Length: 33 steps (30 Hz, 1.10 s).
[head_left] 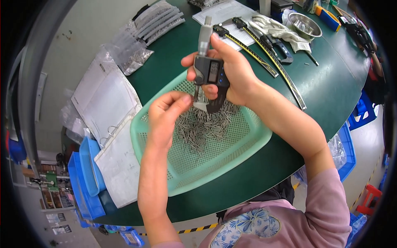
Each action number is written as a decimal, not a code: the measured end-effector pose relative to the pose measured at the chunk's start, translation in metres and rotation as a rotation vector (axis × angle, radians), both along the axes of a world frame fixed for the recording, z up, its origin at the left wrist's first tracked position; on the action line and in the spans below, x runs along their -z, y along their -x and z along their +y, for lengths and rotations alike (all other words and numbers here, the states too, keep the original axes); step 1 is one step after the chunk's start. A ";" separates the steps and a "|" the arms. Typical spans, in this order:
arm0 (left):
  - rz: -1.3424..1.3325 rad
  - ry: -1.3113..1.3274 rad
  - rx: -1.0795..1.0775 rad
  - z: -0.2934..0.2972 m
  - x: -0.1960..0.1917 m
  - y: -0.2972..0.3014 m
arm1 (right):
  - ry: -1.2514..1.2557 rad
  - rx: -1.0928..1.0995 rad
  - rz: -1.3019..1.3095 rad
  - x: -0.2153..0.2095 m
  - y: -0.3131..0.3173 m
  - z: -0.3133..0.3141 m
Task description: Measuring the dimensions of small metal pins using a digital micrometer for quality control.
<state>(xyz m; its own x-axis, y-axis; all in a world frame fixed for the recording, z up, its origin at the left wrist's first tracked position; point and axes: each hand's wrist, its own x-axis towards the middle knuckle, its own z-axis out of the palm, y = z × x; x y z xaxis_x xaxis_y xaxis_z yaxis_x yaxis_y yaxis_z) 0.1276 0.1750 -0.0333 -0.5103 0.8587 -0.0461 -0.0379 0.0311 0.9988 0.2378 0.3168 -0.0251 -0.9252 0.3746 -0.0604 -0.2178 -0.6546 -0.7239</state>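
The right hand was wrapped around a gauge, its fingers closed firmly on the dark body. The gauge stood nearly upright over the basket, with a small rectangular screen, round blue buttons, a smooth silvery barrel at the top and a curved, C-shaped frame below. The left hand was just beside the lower part of that frame, thumb and forefinger drawn close together; whether a pin lay between them could not be told.

Beneath both hands sat the basket, moulded in pale mint plastic, with rounded corners, a smooth rim and a mesh of tiny holes. Slim, straight pins of dull grey metal lay heaped in it, pointing every way.

The basket rested on a smooth, dark green table. Beyond it were two long calipers with black and yellow scales, crumpled white cloth gloves and a shiny, round metal bowl. To the left lay a ring binder with flat pale sheets, near clear, wrinkled plastic bags and blue plastic trays.
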 end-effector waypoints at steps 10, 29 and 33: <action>0.995 0.190 0.215 0.003 0.019 -0.007 | 0.040 0.050 -0.009 0.001 0.001 0.003; 0.926 0.193 0.039 0.007 0.023 -0.013 | 0.039 0.041 -0.033 0.000 0.002 0.002; 0.032 0.037 -0.033 0.001 0.004 0.001 | 0.037 0.040 -0.018 0.003 0.000 0.002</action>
